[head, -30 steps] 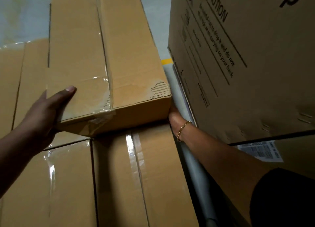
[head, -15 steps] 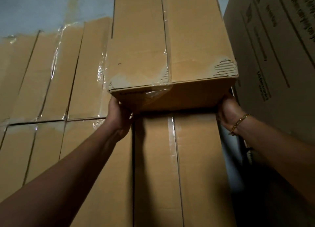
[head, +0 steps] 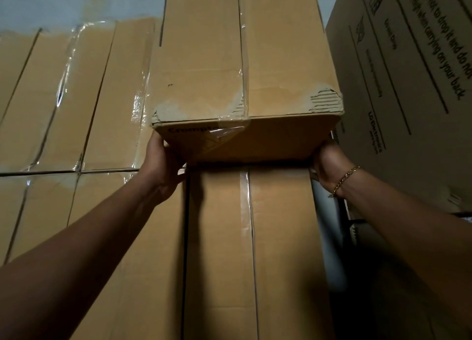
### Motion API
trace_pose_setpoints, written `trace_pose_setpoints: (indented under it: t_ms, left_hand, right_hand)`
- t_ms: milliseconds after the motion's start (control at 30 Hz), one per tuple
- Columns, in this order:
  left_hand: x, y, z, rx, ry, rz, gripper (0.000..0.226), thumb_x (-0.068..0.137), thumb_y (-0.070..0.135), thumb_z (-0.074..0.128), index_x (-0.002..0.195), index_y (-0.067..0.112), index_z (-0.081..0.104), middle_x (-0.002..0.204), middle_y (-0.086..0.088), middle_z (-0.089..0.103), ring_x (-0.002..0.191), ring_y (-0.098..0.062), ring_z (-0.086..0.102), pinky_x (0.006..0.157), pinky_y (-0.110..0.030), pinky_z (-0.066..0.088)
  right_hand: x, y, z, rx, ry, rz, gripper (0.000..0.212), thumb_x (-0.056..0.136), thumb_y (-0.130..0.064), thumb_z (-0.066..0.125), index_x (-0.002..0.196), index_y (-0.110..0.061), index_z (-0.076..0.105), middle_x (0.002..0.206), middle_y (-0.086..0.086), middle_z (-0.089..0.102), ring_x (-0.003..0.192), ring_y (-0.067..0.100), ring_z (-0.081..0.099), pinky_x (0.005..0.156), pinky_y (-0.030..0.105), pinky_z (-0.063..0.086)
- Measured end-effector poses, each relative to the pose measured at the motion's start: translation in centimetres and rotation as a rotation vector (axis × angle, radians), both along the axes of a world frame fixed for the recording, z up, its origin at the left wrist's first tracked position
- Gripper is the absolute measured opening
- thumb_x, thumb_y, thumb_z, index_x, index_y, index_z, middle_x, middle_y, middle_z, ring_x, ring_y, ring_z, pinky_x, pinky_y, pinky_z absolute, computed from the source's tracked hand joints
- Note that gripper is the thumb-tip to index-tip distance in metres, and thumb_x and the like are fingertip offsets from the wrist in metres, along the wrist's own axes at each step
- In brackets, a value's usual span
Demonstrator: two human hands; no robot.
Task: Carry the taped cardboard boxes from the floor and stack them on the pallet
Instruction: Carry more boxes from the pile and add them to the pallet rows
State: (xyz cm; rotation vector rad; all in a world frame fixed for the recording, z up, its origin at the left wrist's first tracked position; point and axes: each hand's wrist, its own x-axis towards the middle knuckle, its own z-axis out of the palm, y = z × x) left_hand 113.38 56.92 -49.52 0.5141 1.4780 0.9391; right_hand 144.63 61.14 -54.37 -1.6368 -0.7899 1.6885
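Observation:
A long taped cardboard box (head: 229, 66) with a torn near-right corner lies on top of another taped box (head: 255, 237) in the stack. My left hand (head: 163, 166) grips the top box at its near-left bottom corner, fingers tucked out of sight beneath it. At the near-right bottom corner my right hand (head: 329, 161), with a gold bracelet on the wrist, holds the box the same way. The pallet itself is hidden under the boxes.
A row of taped boxes (head: 63, 97) fills the left side at a lower level. A large printed carton (head: 408, 84) stands close on the right, leaving a narrow dark gap with a grey pipe (head: 329, 237). Pale floor shows at the top left.
My left hand moved from the top of the box to under its near-left corner. The box has swung straight over the box below. The view has shifted left and closer.

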Motion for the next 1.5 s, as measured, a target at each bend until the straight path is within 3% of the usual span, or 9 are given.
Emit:
trace_pose_setpoints:
  t_ms: [167, 333, 500, 700, 767, 800, 900, 1167, 1500]
  left_hand:
    - [-0.2, -0.8, 3.5, -0.032, -0.01, 0.033, 0.075, 0.088, 0.086, 0.02, 0.11, 0.034, 0.069, 0.126, 0.009, 0.07, 0.122, -0.012, 0.058, 0.105, -0.046, 0.035]
    - [0.4, -1.6, 8.6, -0.013, 0.023, 0.041, 0.07, 0.092, 0.081, 0.025, 0.113, 0.031, 0.07, 0.121, 0.008, 0.07, 0.115, -0.009, 0.058, 0.096, -0.045, 0.037]
    - [0.1, -2.2, 13.7, -0.024, 0.033, -0.012, 0.089, 0.084, 0.083, 0.038, 0.152, 0.026, 0.045, 0.153, 0.003, 0.05, 0.141, -0.021, 0.044, 0.109, -0.051, 0.036]
    - [-1.0, -3.3, 18.0, -0.013, 0.038, -0.053, 0.105, 0.073, 0.086, 0.044, 0.158, 0.025, 0.033, 0.161, -0.005, 0.038, 0.147, -0.027, 0.037, 0.117, -0.058, 0.03]
    - [-1.4, -4.1, 20.0, 0.032, 0.1, -0.103, 0.096, 0.081, 0.083, 0.04, 0.159, 0.028, 0.031, 0.162, -0.004, 0.036, 0.148, -0.028, 0.036, 0.117, -0.056, 0.03]
    - [-1.5, -4.7, 21.4, 0.056, 0.139, -0.131, 0.088, 0.087, 0.079, 0.037, 0.159, 0.029, 0.029, 0.163, -0.003, 0.035, 0.149, -0.027, 0.034, 0.118, -0.055, 0.029]
    - [-2.3, -7.4, 26.1, 0.096, 0.258, -0.219, 0.075, 0.095, 0.073, 0.037, 0.158, 0.033, 0.031, 0.164, 0.003, 0.032, 0.151, -0.021, 0.03, 0.121, -0.048, 0.023]
    - [-6.6, -19.6, 41.7, 0.23, 0.671, -0.419, 0.077, 0.095, 0.059, 0.058, 0.16, 0.031, 0.027, 0.165, 0.002, 0.031, 0.149, -0.021, 0.032, 0.108, -0.031, 0.028]
    - [-9.4, -35.9, 57.7, 0.39, 1.055, -0.452, 0.077, 0.096, 0.059, 0.056, 0.16, 0.026, 0.026, 0.165, 0.0, 0.03, 0.151, -0.023, 0.029, 0.12, -0.051, 0.03]
  right_hand:
    - [0.7, 0.1, 4.4, -0.016, 0.01, -0.065, 0.052, 0.103, -0.058, 0.027, 0.13, -0.031, 0.062, 0.114, -0.008, 0.07, 0.096, 0.011, 0.064, 0.07, 0.031, 0.045]
    - [-0.1, 0.4, 10.7, -0.001, -0.086, -0.058, 0.061, 0.1, -0.068, 0.028, 0.108, -0.025, 0.069, 0.087, -0.009, 0.071, 0.07, 0.004, 0.061, 0.06, 0.025, 0.043]
    - [-0.8, 0.6, 16.0, 0.007, -0.218, 0.028, 0.049, 0.096, -0.062, 0.049, 0.119, -0.022, 0.066, 0.114, -0.002, 0.07, 0.11, 0.019, 0.061, 0.095, 0.04, 0.046]
    - [-1.7, -0.3, 20.7, 0.083, -0.328, 0.138, 0.063, 0.085, -0.069, 0.054, 0.122, -0.018, 0.063, 0.098, -0.006, 0.063, 0.076, 0.005, 0.049, 0.061, 0.026, 0.034]
    - [-2.0, -1.2, 23.4, 0.13, -0.44, 0.204, 0.072, 0.077, -0.076, 0.052, 0.122, -0.021, 0.061, 0.11, -0.003, 0.062, 0.092, 0.011, 0.057, 0.073, 0.032, 0.045]
    - [-2.2, -1.9, 25.0, 0.157, -0.493, 0.234, 0.07, 0.086, -0.071, 0.051, 0.134, -0.02, 0.057, 0.13, 0.002, 0.06, 0.114, 0.019, 0.058, 0.092, 0.039, 0.048]
    - [-3.1, -6.0, 30.5, 0.177, -0.638, 0.322, 0.068, 0.1, -0.054, 0.051, 0.156, -0.02, 0.033, 0.162, 0.003, 0.032, 0.147, 0.025, 0.033, 0.116, 0.044, 0.03]
    - [-7.6, -18.5, 45.8, 0.306, -0.812, 0.553, 0.069, 0.1, -0.052, 0.05, 0.158, -0.022, 0.027, 0.165, 0.004, 0.026, 0.15, 0.025, 0.027, 0.119, 0.046, 0.025]
    - [-9.1, -31.8, 61.0, 0.55, -0.919, 0.727, 0.074, 0.098, -0.062, 0.045, 0.159, -0.025, 0.024, 0.167, 0.0, 0.02, 0.152, 0.023, 0.023, 0.118, 0.058, 0.027]
